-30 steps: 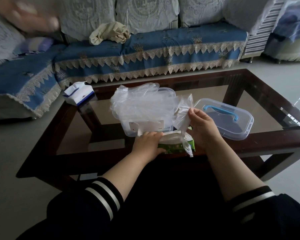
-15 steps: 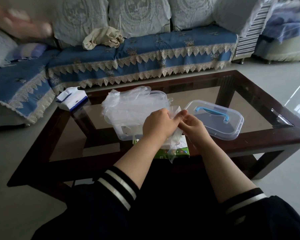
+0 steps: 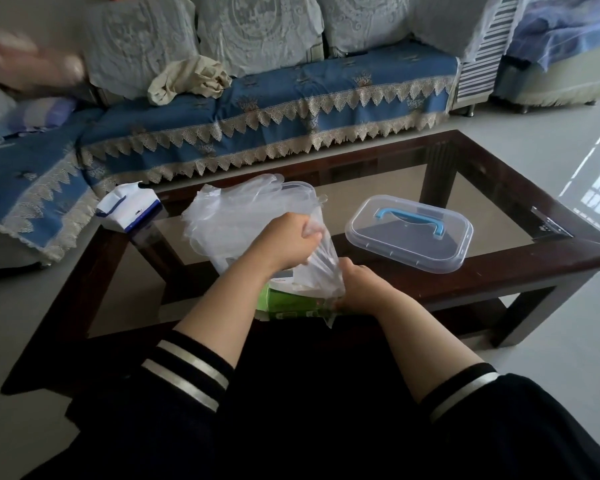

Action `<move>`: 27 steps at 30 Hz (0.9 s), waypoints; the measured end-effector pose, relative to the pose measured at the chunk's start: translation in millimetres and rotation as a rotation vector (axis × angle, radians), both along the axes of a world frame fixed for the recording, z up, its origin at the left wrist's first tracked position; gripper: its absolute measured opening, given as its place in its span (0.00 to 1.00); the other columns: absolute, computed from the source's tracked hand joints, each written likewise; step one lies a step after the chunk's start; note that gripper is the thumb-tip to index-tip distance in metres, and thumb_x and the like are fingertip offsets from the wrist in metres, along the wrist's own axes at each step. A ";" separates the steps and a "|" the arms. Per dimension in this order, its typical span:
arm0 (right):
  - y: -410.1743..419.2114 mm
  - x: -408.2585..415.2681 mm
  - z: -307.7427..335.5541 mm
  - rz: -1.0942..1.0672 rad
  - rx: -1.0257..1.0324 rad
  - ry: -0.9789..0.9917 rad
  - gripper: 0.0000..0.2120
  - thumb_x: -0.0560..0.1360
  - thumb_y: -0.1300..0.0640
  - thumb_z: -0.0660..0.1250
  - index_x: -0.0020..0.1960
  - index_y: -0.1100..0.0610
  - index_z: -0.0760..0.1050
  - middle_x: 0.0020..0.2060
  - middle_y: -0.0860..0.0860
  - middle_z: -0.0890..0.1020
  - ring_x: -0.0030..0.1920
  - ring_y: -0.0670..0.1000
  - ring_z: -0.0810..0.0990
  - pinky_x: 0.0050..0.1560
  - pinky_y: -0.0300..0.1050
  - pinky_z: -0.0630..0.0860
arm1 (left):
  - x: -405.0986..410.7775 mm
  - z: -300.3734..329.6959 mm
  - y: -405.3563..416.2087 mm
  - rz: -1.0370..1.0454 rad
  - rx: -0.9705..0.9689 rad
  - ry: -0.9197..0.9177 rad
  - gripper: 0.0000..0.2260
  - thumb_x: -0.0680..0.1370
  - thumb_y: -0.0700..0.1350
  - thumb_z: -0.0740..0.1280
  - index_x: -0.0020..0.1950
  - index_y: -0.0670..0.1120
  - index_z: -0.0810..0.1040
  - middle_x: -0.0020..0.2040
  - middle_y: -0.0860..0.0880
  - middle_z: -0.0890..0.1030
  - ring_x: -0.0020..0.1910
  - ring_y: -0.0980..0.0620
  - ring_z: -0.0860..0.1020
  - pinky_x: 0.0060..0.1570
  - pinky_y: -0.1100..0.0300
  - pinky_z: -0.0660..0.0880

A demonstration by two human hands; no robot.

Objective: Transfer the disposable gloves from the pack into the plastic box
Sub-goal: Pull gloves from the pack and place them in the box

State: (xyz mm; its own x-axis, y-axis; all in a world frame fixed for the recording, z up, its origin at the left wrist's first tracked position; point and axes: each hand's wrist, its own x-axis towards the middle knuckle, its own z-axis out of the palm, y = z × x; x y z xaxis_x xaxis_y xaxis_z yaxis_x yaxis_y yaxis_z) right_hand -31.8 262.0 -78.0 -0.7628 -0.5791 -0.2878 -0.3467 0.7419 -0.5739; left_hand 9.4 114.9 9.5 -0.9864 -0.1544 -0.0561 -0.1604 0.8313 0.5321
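left hand (image 3: pixel 284 242) now pinches the glove (image 3: pixel 321 268) that the right hand (image 3: pixel 357 285) held before, right grip pressing the green pack (image 3: pixel 291 301), so transfer to the plastic box (image 3: pixel 302 192) comes next.

You face a dark wooden coffee table with a glass top (image 3: pixel 492 161) on a glossy pale tiled floor (image 3: pixel 551 341). Beyond it stands a sofa with a blue lace-trimmed cover (image 3: pixel 291 98) and pale lace cushions (image 3: pixel 257 26). Window light reflects off the floor at your right.
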 end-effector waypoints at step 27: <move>-2.3 6.5 -3.4 0.001 0.082 0.112 0.44 0.67 0.46 0.76 0.74 0.54 0.55 0.70 0.52 0.67 0.71 0.55 0.62 0.65 0.58 0.68 | 5.2 -3.5 -6.8 0.044 0.005 0.180 0.13 0.82 0.49 0.61 0.51 0.46 0.83 0.31 0.51 0.75 0.36 0.46 0.77 0.44 0.45 0.80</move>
State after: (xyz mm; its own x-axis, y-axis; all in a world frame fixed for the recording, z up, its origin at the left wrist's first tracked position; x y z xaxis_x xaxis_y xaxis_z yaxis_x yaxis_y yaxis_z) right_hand -25.3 259.7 -81.4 -0.7924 -0.5575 -0.2476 -0.4056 0.7847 -0.4688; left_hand 14.6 108.1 6.0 -0.9728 -0.1979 0.1201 -0.0982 0.8228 0.5598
